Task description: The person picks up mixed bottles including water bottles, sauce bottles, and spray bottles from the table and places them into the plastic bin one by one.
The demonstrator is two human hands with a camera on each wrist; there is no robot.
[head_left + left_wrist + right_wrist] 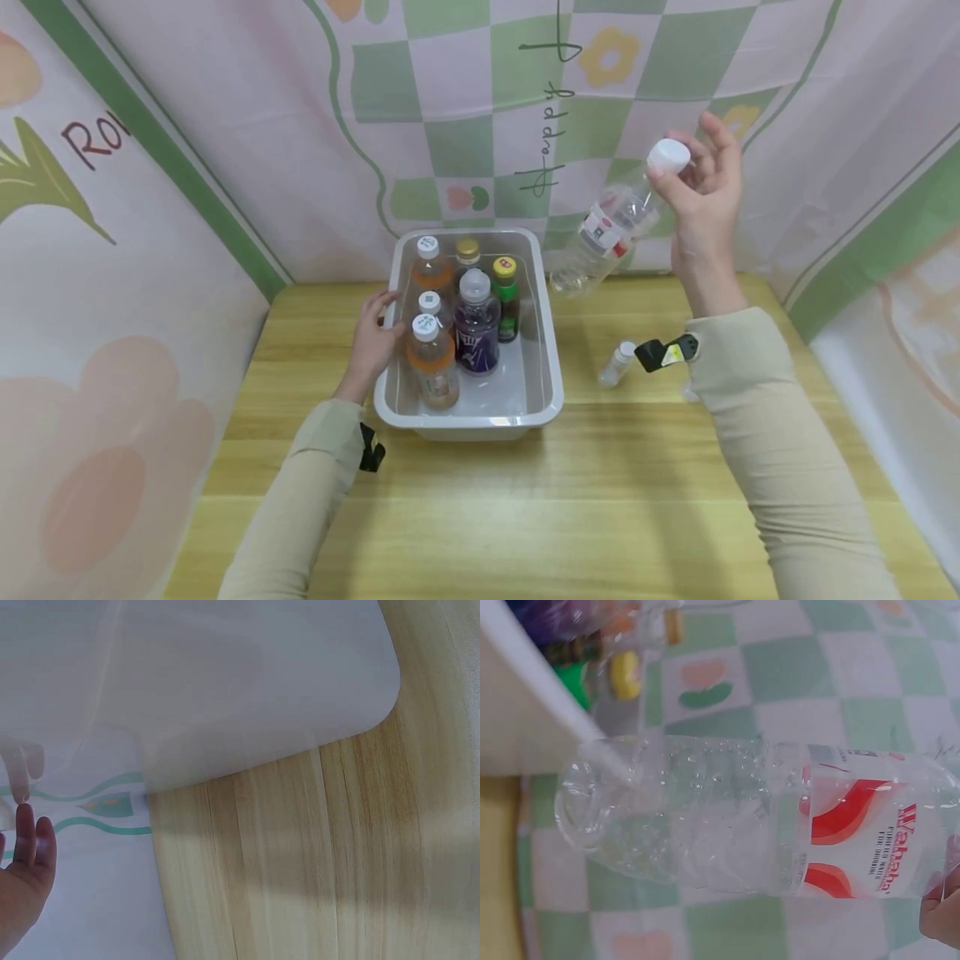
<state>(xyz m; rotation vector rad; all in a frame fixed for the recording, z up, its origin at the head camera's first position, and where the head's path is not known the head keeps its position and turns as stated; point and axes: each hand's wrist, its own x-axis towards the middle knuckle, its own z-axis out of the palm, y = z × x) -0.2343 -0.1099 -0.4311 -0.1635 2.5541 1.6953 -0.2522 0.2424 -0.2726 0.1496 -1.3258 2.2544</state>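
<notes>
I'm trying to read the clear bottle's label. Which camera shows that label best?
The right wrist view: there the label is close and large, with "Wahaha" legible. The head view shows it small and tilted, its print too small to read; the left wrist view doesn't show it.

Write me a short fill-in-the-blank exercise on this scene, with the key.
1. The right hand holds a clear bottle with a ____ cap.
2. The green bottle has a ____ lid.
3. In the head view, the small bottle is to the ____ of the tub.
4. The tub visibly holds ____ bottles.

Missing words: white; yellow; right; six.
</notes>
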